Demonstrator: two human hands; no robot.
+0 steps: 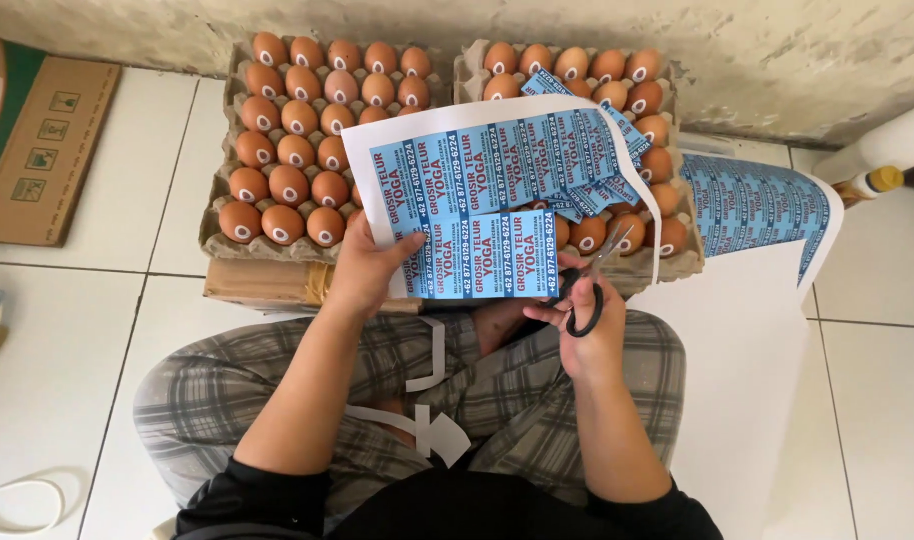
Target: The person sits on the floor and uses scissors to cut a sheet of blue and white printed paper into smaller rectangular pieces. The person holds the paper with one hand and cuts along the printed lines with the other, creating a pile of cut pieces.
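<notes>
Cutting well means the left hand (362, 270) keeps its closed grip taut on the white sheet of blue printed labels (487, 190) while the right hand (587, 325), grip closed through black-handled scissors (589, 285), follows the label edges.

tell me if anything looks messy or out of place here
Cut blue labels lie loose on the eggs of the right egg tray, and white paper trimmings sit on the person's lap. Nothing looks damaged.
</notes>
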